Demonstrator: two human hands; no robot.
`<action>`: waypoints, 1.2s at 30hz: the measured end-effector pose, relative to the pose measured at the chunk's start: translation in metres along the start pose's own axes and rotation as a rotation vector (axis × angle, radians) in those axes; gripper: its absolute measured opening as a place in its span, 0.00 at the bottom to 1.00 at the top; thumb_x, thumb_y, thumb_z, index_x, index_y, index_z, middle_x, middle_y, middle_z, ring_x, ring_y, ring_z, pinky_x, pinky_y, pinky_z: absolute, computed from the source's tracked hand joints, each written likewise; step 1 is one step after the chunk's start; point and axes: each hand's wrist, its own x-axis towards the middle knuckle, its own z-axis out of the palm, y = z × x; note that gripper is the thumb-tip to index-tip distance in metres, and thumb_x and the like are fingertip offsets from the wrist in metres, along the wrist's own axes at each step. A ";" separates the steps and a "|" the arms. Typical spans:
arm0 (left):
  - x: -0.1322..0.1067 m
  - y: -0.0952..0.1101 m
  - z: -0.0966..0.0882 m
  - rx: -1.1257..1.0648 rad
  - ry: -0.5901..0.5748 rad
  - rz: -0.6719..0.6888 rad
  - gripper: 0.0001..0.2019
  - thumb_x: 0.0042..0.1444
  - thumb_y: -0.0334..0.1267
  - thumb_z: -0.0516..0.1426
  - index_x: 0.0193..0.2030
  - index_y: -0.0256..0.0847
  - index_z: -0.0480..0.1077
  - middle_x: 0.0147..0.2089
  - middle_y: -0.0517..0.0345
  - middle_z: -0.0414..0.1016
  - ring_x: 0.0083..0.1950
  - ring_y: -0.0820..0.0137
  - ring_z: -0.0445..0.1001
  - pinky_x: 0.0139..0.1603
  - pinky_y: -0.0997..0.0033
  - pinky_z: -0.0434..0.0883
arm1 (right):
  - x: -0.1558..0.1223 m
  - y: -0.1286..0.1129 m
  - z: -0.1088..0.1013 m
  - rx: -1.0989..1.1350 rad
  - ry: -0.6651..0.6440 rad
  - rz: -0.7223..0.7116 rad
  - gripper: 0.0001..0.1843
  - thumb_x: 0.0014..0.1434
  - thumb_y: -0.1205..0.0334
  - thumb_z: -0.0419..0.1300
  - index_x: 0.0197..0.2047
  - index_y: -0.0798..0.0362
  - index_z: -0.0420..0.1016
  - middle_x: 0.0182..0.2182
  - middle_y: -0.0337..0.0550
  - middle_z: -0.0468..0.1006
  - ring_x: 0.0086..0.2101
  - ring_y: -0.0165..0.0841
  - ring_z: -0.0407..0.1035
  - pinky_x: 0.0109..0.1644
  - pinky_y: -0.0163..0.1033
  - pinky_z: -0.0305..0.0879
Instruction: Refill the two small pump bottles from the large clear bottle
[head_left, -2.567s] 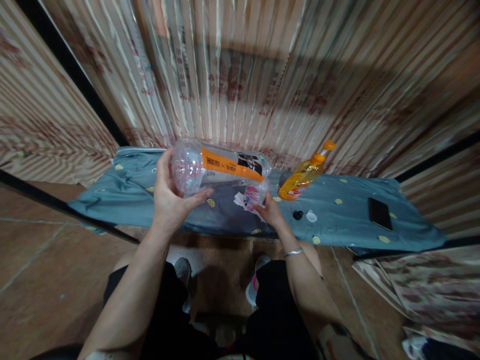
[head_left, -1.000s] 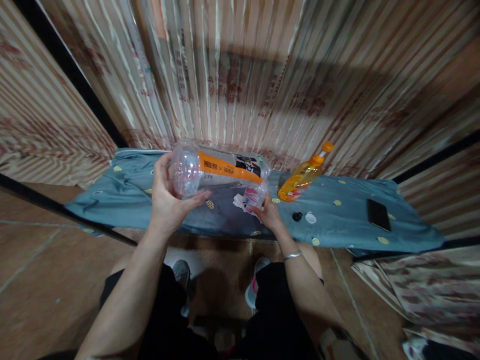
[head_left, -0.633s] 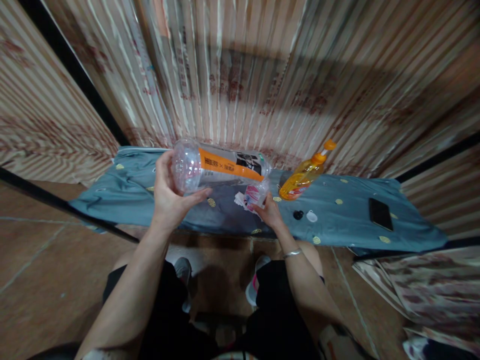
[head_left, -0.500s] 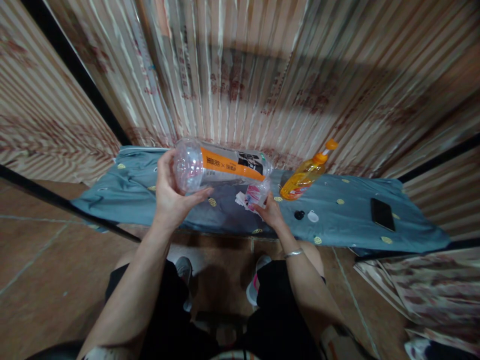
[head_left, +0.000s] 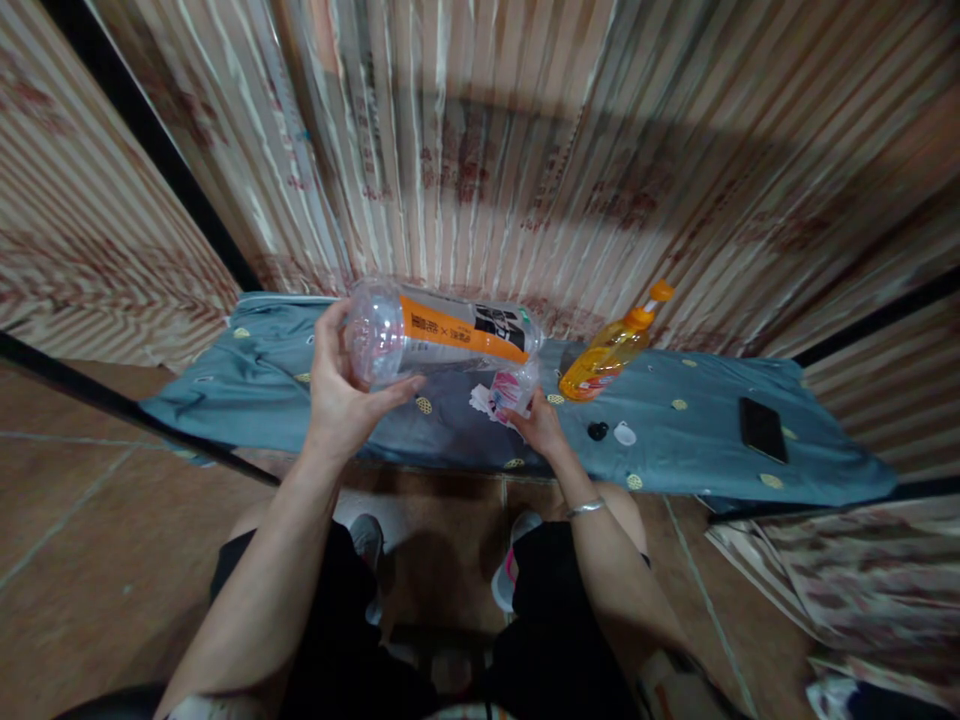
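My left hand (head_left: 337, 390) is wrapped around the base end of a large clear plastic bottle (head_left: 442, 335). The bottle lies on its side in the air, its orange, grey and black label facing me. By its right end, my right hand (head_left: 541, 420) is closed on a small clear plastic thing with pink print (head_left: 510, 388); its exact kind is hard to make out. A ragged white piece (head_left: 480, 400) shows just left of it. The bottle's right end appears to touch or overlap this small thing.
A pump bottle of orange liquid (head_left: 604, 360) stands on the blue-green cloth (head_left: 705, 440) to the right. Nearby are a small black piece (head_left: 598, 431) and a white one (head_left: 625, 433). A dark phone (head_left: 763, 430) lies farther right. Striped curtains and black poles surround the cloth-covered surface.
Almost nothing differs. The large bottle has turned slightly about its length, and both hands keep their places on what they hold.
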 end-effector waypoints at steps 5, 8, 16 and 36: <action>0.001 -0.002 0.000 -0.006 0.004 -0.012 0.49 0.32 0.53 0.81 0.61 0.51 0.67 0.58 0.51 0.78 0.57 0.50 0.82 0.50 0.42 0.86 | 0.000 -0.001 0.000 0.000 0.003 -0.009 0.29 0.55 0.59 0.72 0.57 0.52 0.69 0.45 0.49 0.87 0.44 0.48 0.84 0.49 0.49 0.78; 0.002 -0.004 0.000 -0.003 0.009 0.011 0.50 0.31 0.55 0.81 0.62 0.52 0.67 0.60 0.51 0.78 0.60 0.48 0.81 0.58 0.38 0.84 | 0.000 0.000 0.001 0.012 0.010 -0.029 0.30 0.55 0.59 0.72 0.58 0.52 0.69 0.45 0.50 0.87 0.44 0.48 0.84 0.49 0.49 0.78; 0.002 -0.004 -0.001 -0.008 -0.008 0.026 0.49 0.33 0.54 0.81 0.63 0.53 0.67 0.62 0.51 0.77 0.63 0.48 0.80 0.61 0.38 0.83 | 0.000 0.004 0.002 0.013 0.012 -0.025 0.29 0.55 0.57 0.72 0.57 0.52 0.69 0.45 0.50 0.87 0.44 0.47 0.83 0.49 0.49 0.78; 0.002 -0.003 0.000 0.010 0.003 0.049 0.49 0.31 0.56 0.81 0.62 0.55 0.69 0.65 0.53 0.75 0.66 0.46 0.78 0.65 0.36 0.81 | 0.005 0.003 -0.005 0.019 -0.055 -0.035 0.27 0.57 0.59 0.71 0.57 0.51 0.69 0.46 0.49 0.86 0.47 0.48 0.83 0.52 0.51 0.77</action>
